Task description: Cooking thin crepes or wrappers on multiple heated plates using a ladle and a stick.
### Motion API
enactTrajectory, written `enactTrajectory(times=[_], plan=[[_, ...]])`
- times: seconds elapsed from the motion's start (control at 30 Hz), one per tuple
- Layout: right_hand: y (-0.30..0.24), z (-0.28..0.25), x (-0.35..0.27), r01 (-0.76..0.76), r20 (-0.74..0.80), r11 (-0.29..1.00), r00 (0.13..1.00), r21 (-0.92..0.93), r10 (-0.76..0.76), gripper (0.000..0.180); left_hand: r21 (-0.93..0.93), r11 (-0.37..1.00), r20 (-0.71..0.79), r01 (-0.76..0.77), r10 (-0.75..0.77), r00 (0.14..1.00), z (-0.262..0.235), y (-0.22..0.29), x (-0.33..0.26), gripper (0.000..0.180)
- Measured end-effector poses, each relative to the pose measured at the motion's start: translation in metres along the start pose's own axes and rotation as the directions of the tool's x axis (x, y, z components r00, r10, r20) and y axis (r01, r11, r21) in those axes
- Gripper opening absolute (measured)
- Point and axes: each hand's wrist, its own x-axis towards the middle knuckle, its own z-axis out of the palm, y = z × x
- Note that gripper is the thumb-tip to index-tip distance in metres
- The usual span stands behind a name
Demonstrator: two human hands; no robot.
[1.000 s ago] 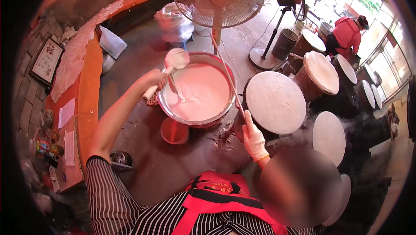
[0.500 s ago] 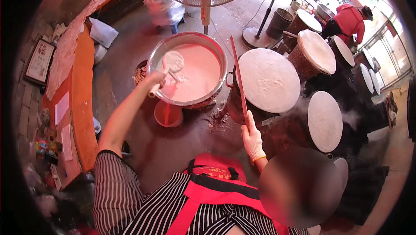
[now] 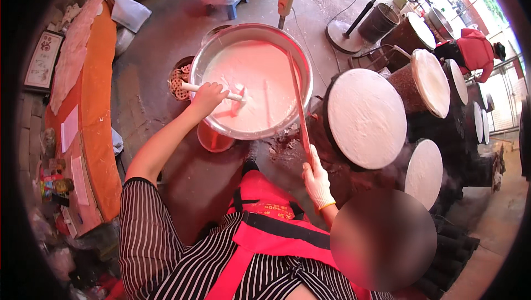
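A wide metal basin of pale, creamy batter stands in front of me. My left hand is closed round the white handle of a ladle at the basin's left side. The ladle's far end is down in the batter, its bowl hidden. My right hand, in a white knit glove, grips the near end of a long, thin, flat stick. The stick slants up and left, its tip over the basin's right side. To its right lies a round griddle covered with a white layer.
More round, white-topped griddles and drums line the right side, with faint steam. A red bucket stands below the basin, coal briquettes beside it. Ahead are fans; a co-worker in red bends at far right.
My left hand has lowered the ladle from above the batter into it. The stick's tip has shifted from beside the griddle to over the basin. My view has turned left.
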Motion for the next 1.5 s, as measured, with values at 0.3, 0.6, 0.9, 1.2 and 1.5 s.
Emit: enactTrajectory(times=[0.3, 0.6, 0.9, 1.2, 1.5], plan=[[-0.034, 0.066, 0.116, -0.065, 0.126, 0.987, 0.988, -0.145, 0.084, 0.055, -0.208, 0.974, -0.188, -0.092, 0.052, 0.981, 0.066, -0.075, 0.012, 0.047], [-0.018, 0.122, 0.174, -0.012, 0.189, 0.868, 0.975, -0.497, 0.121, 0.058, -0.327, -0.769, 0.938, 0.55, -0.332, 0.094, 0.152, 0.082, 0.044, 0.028], [-0.013, 0.084, 0.118, 0.077, 0.159, 0.88, 0.987, -0.47, -0.002, 0.064, 0.367, -0.85, 0.81, -0.377, 0.094, 0.578, 0.051, 0.081, 0.122, 0.013], [-0.058, 0.025, 0.097, 0.6, 0.079, 0.792, 0.8, -0.118, -0.594, 0.069, 0.162, -0.917, 0.596, -0.365, -0.204, 0.776, -0.19, 0.042, 0.136, 0.017], [-0.18, -0.048, 0.104, 0.783, 0.024, 0.618, 0.621, -0.071, -0.784, 0.07, -0.723, -0.679, 0.465, -0.123, -0.611, 0.641, -0.432, -0.019, 0.13, 0.035]])
